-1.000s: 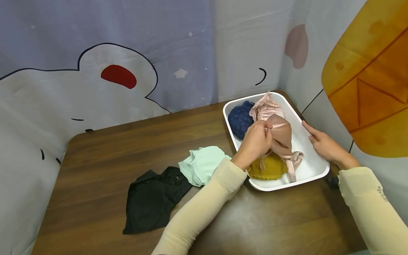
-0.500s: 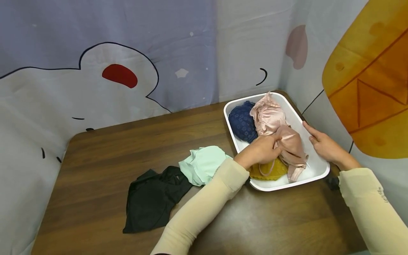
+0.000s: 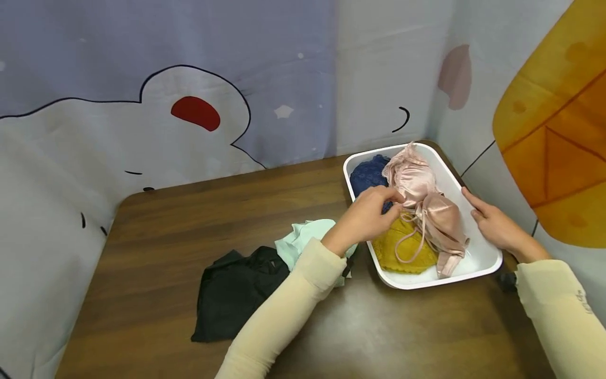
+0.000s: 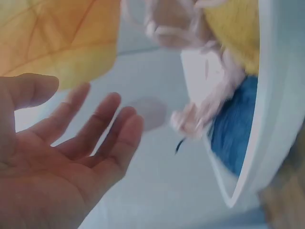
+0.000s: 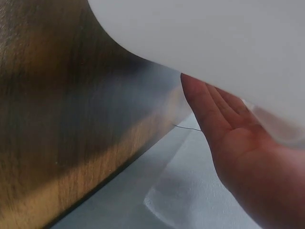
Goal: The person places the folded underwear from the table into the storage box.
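A white plastic tray (image 3: 485, 252) at the table's right side holds several bras. Inside are a navy lace bra (image 3: 367, 173), a pale pink satin bra (image 3: 414, 181), a dusky pink bra (image 3: 444, 218) with thin straps, and a mustard lace bra (image 3: 395, 250). Over the tray's left part hovers my left hand (image 3: 371, 213), fingers loosely bent. The left wrist view shows that left hand (image 4: 71, 148) with nothing in it. My right hand (image 3: 497, 223) grips the tray's right wall, thumb along the rim; in the right wrist view its fingers (image 5: 209, 102) go beneath the tray.
Left of the tray, a mint-green garment (image 3: 303, 237) lies on the wooden table (image 3: 156, 263), partly behind my left forearm. A black garment (image 3: 236, 295) lies next to it. Printed curtains (image 3: 284, 79) hang along the table's back and right edges.
My left hand has let go of the dusky pink bra, which moved right and forward into the tray, and has drawn back left. My right hand keeps its grip on the tray.
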